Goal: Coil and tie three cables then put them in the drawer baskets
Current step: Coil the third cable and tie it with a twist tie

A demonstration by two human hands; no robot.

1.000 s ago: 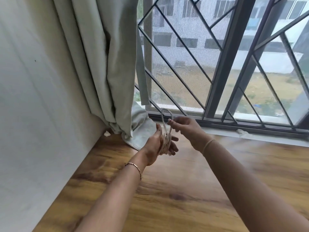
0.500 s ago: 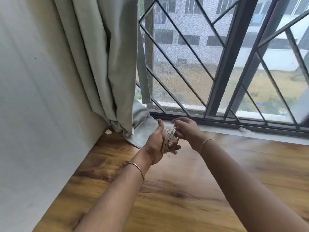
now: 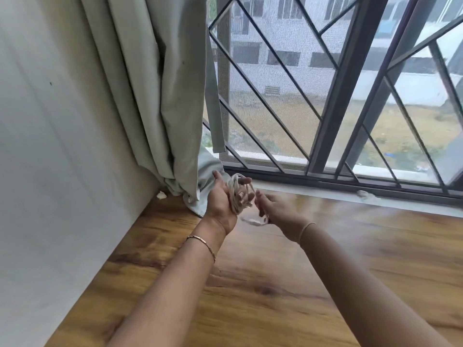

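White cable (image 3: 237, 196) is coiled around the left hand (image 3: 221, 204), above the wood-grain surface (image 3: 288, 291), near the curtain (image 3: 160, 101) corner. Left fingers curl through the loops, thumb sticking up apart. Right hand (image 3: 279, 210) is just beside it, fingers curled, pinching the loose tail. It's blurred, so exact grip unclear.

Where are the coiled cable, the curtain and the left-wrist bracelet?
coiled cable (image 3: 235, 198), head view, on the bundled loops.
curtain (image 3: 155, 96), head view, on the middle folds.
bracelet (image 3: 203, 244), head view, on the band's middle.
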